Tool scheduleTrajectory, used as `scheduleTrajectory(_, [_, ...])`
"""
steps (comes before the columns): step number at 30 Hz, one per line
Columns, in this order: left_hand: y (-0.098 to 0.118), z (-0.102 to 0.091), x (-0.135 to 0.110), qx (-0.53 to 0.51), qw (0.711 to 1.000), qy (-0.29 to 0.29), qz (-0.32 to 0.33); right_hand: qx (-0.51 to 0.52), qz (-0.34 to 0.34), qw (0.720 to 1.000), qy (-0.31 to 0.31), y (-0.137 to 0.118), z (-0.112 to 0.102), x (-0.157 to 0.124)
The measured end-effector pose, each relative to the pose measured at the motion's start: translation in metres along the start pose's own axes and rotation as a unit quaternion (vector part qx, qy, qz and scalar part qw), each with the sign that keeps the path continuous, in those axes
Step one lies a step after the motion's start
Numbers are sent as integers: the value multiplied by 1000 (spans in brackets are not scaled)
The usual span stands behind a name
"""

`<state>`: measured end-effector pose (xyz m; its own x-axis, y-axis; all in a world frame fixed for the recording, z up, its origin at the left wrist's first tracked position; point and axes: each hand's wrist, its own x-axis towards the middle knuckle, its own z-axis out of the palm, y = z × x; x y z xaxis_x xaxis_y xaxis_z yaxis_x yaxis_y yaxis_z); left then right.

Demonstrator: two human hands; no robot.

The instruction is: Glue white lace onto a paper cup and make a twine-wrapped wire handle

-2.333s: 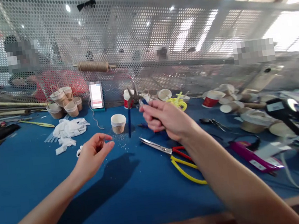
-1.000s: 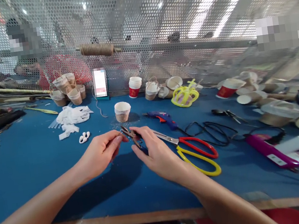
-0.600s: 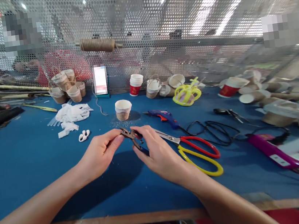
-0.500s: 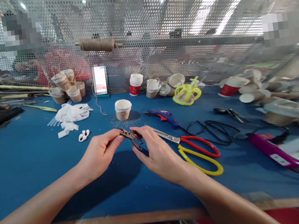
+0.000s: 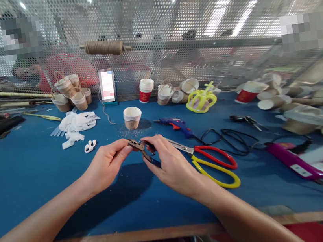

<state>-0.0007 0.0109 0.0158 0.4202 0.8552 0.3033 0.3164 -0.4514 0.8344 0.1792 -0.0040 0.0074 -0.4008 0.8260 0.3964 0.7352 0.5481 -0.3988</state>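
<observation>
My right hand (image 5: 169,161) is wrapped round the dark handles of a pair of pliers (image 5: 145,151), held above the blue tabletop. At the pliers' jaws, my left hand (image 5: 110,161) is closed in a pinch; whatever lies between its thumb and finger is too small and hidden to make out. Just beyond the hands stands a paper cup (image 5: 132,119) with a brown wrapped lower part and a white rim. Big scissors (image 5: 214,157) with one red and one yellow handle lie beside my right hand.
Near the scissors lies a blue glue gun (image 5: 177,126) with its black cord. White lace (image 5: 78,121) and a small white coil (image 5: 90,146) are at left. Wrapped cups (image 5: 79,100), stacked red-and-white cups (image 5: 146,90) and a yellow wire basket (image 5: 201,100) line the back.
Both hands hold nearly the same pose at the pliers, which have tilted very slightly. The whole view has shifted a touch.
</observation>
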Motion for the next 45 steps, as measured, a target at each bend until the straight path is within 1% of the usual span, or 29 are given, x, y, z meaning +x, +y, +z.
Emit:
scheduleTrajectory(12, [3,-5,1,4,998,-54,-15,11,-17,1000,-7,-1,-4,0])
scheduleTrajectory(18, [5,-5,1,8,999,-46,-14,1,-8,1000,-18,-3,-5,1])
scheduleTrajectory(24, [5,-4,0,-4,998,-51,-20,2,-8,1000,-9,-2,-5,0])
scheduleTrajectory(30, [5,-4,0,-10,998,-51,-23,0,-5,1000,-20,-1,-6,0])
scheduleTrajectory(45, [5,-4,1,-4,999,-45,-29,-4,-6,1000,-19,0,-4,0])
